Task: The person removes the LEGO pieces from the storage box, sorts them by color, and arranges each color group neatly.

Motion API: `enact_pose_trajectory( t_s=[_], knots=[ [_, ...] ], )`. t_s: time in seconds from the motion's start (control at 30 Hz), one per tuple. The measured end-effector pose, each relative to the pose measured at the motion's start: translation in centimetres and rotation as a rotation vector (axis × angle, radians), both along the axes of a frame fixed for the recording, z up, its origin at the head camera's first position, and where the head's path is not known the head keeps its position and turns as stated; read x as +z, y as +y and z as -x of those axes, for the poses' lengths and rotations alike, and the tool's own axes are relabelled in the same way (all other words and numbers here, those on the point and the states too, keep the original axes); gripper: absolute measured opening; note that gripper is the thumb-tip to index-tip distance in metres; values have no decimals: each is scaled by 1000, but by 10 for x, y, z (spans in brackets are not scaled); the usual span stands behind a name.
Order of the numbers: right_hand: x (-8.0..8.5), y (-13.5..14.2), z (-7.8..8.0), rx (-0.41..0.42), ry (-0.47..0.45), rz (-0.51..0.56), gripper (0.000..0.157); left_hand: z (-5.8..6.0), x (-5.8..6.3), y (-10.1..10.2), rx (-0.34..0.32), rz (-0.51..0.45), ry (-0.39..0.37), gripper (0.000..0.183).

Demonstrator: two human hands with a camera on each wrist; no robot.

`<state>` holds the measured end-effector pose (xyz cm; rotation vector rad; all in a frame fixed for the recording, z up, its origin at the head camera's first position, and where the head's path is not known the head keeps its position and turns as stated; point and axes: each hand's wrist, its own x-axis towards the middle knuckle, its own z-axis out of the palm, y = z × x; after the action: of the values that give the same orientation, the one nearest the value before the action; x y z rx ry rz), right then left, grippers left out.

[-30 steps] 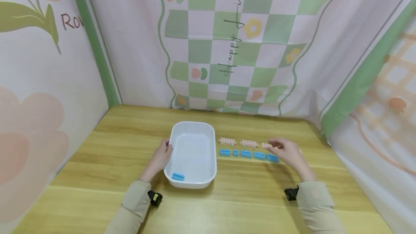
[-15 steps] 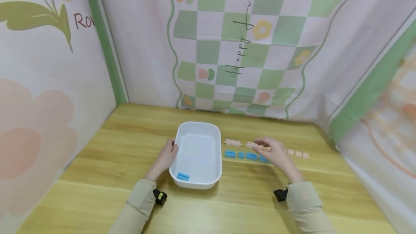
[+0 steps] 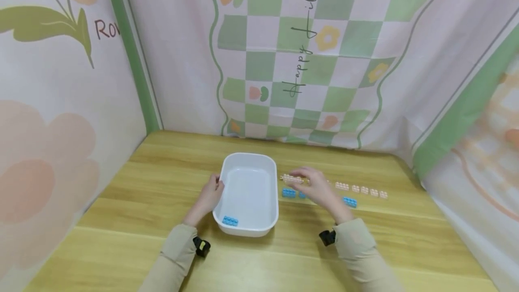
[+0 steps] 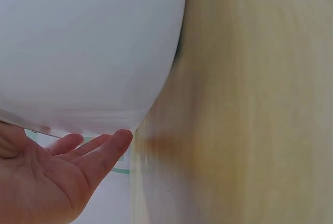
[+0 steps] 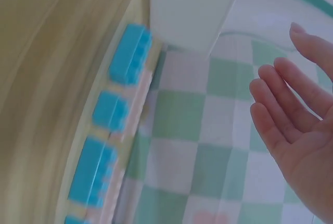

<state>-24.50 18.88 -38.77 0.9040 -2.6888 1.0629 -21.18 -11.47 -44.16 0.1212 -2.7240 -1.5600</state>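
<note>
With its fingers along the outer wall, my left hand [image 3: 210, 194] grips the left rim of a white plastic tray [image 3: 249, 193]. A blue building brick [image 3: 230, 221] lies in the tray's near left corner. My right hand [image 3: 318, 188] hovers over two rows of bricks right of the tray, hiding part of both. In the right wrist view that hand [image 5: 299, 125] has loosely extended fingers and holds nothing. Several blue bricks [image 5: 92, 171] form the near row. Behind them runs a row of pale pink bricks [image 3: 342, 186], whose leftmost long piece [image 3: 289, 179] shows beside the right fingertips.
All of this stands on a wood-grain table [image 3: 259, 265]. A checked green and white curtain [image 3: 300, 71] hangs along its back edge, with printed cloth panels [image 3: 61, 157] on the left and right sides. Both wrists carry black straps [image 3: 327, 238].
My right hand has moved left along the brick rows, from their right part towards the tray, uncovering the small pink bricks. The left hand keeps hold of the tray. The head view shifted slightly.
</note>
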Motion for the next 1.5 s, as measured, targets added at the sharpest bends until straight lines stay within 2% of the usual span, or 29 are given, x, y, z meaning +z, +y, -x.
enact_pose_trajectory(
  t_s=[0.23, 0.47, 0.9, 1.23, 1.5],
  knots=[
    [3, -27, -4, 56, -20, -9, 38, -1, 0, 1, -6, 2, 6, 39],
    [3, -49, -7, 141, 63, -7, 34, -1, 2, 1, -11, -4, 14, 39],
    [-6, -80, -16, 251, 109, -45, 28, -1, -1, 1, -5, 1, 12, 38],
    [-18, -104, -21, 344, 41, -112, 27, -2, -1, 0, -8, -27, 7, 39],
    [-22, -114, -25, 392, -20, -175, 24, -1, -1, 0, -11, -16, 39, 37]
  ],
)
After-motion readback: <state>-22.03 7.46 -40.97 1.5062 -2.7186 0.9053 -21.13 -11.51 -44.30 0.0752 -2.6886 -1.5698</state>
